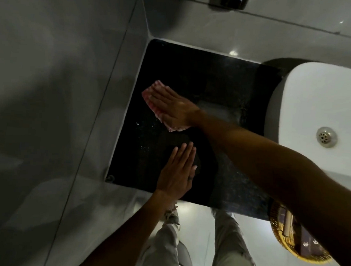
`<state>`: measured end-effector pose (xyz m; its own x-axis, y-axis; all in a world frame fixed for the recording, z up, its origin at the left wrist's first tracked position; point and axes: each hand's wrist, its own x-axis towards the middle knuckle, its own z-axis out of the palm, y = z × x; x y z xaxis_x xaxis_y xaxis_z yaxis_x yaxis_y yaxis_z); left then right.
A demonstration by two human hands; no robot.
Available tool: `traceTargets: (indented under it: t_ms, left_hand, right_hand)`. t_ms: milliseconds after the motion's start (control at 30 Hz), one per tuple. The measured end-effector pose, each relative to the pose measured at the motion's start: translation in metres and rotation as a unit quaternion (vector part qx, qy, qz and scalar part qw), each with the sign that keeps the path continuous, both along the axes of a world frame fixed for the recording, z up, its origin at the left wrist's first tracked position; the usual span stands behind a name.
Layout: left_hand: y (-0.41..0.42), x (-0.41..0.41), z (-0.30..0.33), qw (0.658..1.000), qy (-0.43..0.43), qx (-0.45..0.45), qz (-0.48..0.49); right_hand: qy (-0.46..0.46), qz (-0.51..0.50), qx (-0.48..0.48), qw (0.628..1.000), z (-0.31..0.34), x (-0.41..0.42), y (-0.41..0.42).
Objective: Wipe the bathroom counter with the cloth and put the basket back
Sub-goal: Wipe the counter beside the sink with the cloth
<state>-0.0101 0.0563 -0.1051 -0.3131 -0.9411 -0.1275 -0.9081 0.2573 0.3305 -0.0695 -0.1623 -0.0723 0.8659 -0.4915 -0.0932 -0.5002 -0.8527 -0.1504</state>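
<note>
**Wiping the black tabletop, basket set aside**

My right hand [173, 107], fingers flat, presses the cloth [152, 95] onto the tabletop [214, 78] to scrub. My left hand [176, 171], flat and empty, braces at 6 o'clock. The basket [282, 248] waits at 4 o'clock, clear of wiping.

grey tiled walls [51, 85], glossy pale floor [202, 225], dim light.

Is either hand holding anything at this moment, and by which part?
Neither grips. The right hand lies flat, palm pressing the cloth onto the counter. The left hand rests open on the counter, empty.
</note>
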Motion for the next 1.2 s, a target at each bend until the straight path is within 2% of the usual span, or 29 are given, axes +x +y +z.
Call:
traceTargets:
  t_ms: [67,133,200,267,367,467,633,867,1200]
  left_hand:
    - [-0.007,0.006,0.009,0.999,0.028,-0.027,0.021]
    - [-0.029,0.02,0.021,0.993,0.064,-0.082,0.05]
    - [-0.067,0.036,0.032,0.985,0.077,-0.123,0.088]
    - [-0.115,0.048,0.039,0.984,0.051,-0.117,0.127]
    - [-0.174,0.051,0.037,0.985,-0.017,-0.045,0.163]
    - [-0.188,0.046,0.021,0.985,-0.058,0.024,0.163]
    - [-0.176,0.041,0.01,0.969,-0.049,-0.008,0.243]
    - [-0.129,0.044,0.013,0.923,-0.026,-0.012,0.385]
    - [-0.034,0.049,0.003,0.894,-0.052,0.015,0.444]
  right_hand:
    - [-0.074,-0.119,0.055,0.989,0.006,-0.016,0.009]
    - [-0.131,-0.287,0.064,0.947,0.0,-0.049,0.032]
    - [-0.094,-0.432,0.06,0.895,-0.015,-0.086,0.06]
    - [-0.023,-0.505,0.056,0.861,-0.028,-0.107,0.081]
    - [0.006,-0.515,0.018,0.857,-0.037,-0.111,0.088]
    - [-0.008,-0.517,0.019,0.856,-0.034,-0.109,0.087]
    - [-0.021,-0.52,0.008,0.854,-0.033,-0.11,0.088]
    - [-0.036,-0.52,-0.008,0.853,-0.035,-0.111,0.091]
    - [-0.049,-0.523,0.01,0.851,-0.033,-0.112,0.091]
